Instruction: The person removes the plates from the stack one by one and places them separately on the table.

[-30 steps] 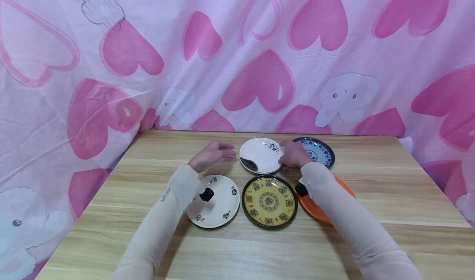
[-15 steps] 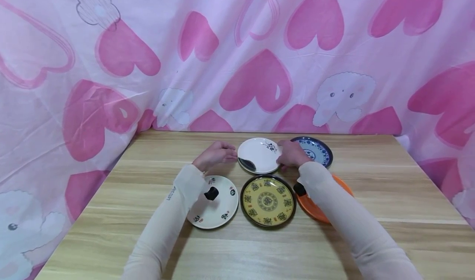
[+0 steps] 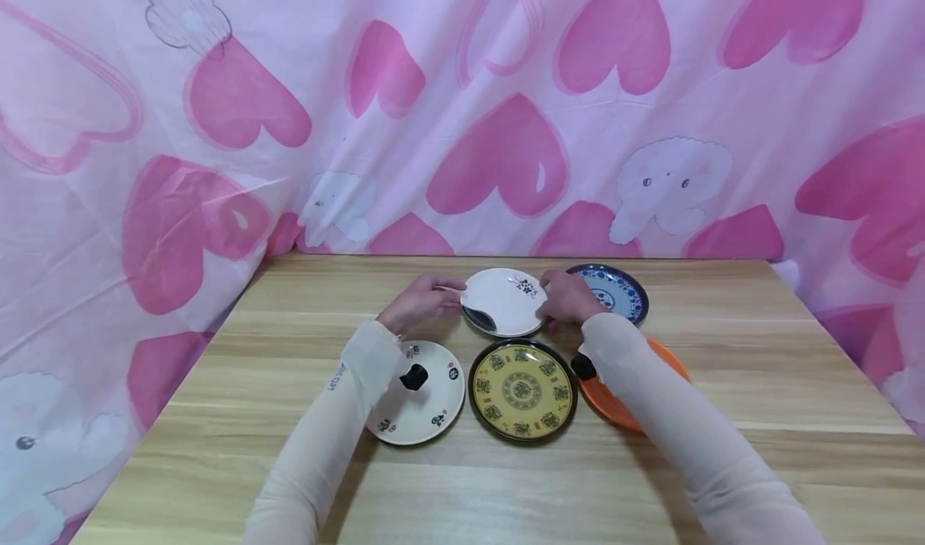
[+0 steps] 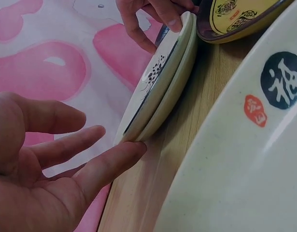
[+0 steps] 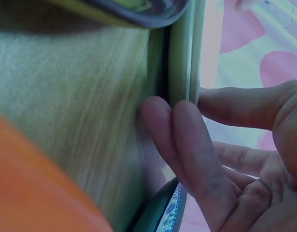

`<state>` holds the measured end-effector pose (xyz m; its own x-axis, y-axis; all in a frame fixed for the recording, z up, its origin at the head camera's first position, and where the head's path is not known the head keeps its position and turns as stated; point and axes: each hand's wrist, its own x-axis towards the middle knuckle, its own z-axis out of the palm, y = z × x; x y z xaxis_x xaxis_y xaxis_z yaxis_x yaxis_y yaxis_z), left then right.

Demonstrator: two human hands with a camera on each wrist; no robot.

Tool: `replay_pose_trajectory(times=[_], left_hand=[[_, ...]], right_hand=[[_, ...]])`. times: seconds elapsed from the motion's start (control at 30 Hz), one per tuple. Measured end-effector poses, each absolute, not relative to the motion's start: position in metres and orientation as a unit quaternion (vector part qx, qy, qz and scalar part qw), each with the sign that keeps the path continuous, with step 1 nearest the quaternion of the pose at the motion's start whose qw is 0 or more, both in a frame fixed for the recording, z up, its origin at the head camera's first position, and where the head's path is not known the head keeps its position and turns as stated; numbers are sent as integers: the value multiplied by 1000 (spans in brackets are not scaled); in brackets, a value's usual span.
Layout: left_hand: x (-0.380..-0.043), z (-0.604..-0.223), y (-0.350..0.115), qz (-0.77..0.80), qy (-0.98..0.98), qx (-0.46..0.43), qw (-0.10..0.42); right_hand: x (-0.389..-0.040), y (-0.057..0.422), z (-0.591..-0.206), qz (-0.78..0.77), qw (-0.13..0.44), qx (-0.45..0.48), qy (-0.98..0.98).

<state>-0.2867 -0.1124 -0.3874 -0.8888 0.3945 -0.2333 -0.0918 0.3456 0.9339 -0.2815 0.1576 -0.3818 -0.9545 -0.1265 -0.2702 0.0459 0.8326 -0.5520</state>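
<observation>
Two white plates [image 3: 502,300] lie stacked at the back of the table, the top one with a dark patch and a black blossom print. My left hand [image 3: 426,303] is at their left edge. In the left wrist view its thumb [image 4: 124,157] meets the stacked rims [image 4: 160,104], while the other fingers extend loosely above. My right hand [image 3: 569,298] pinches the right edge. The right wrist view has its fingertips [image 5: 187,113] on either side of the rims [image 5: 189,63]. Just behind that hand lies a blue-patterned plate [image 3: 627,292], partly hidden by it.
A yellow dark-rimmed plate [image 3: 523,391] sits close in front of the stack. To its left is a white plate with small emblems [image 3: 433,404], and to its right an orange plate [image 3: 614,407], partly under my right sleeve. A pink heart-print curtain [image 3: 506,160] hangs behind the wooden table [image 3: 506,489].
My left hand has moved slightly right and reached the left rim of the stacked plates. The right hand has stayed at the right rim. The view has shifted a little.
</observation>
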Motion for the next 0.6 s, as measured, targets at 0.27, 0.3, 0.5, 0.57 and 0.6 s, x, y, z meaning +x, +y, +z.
replay_pose_trajectory(times=[0.27,0.3,0.5,0.57,0.6], left_hand=[[-287,-391,-116,519,828,97,190],[-287,-391,-116,519,828,95,188],[-286,-392,-114,494,847,99,166],[-287,-392,-113,487,852,101,161],[-287,-392,-113,487,852,100,161]], right_hand=[[-282,159,-383,-308,158,-17,938],[-282,159,-383,-309,158,-17,937],[-279,158,-384,-325,165,-25,931],[-278,157,-384,-347,178,-25,921],[-277,156,-385,-353,181,-26,918]])
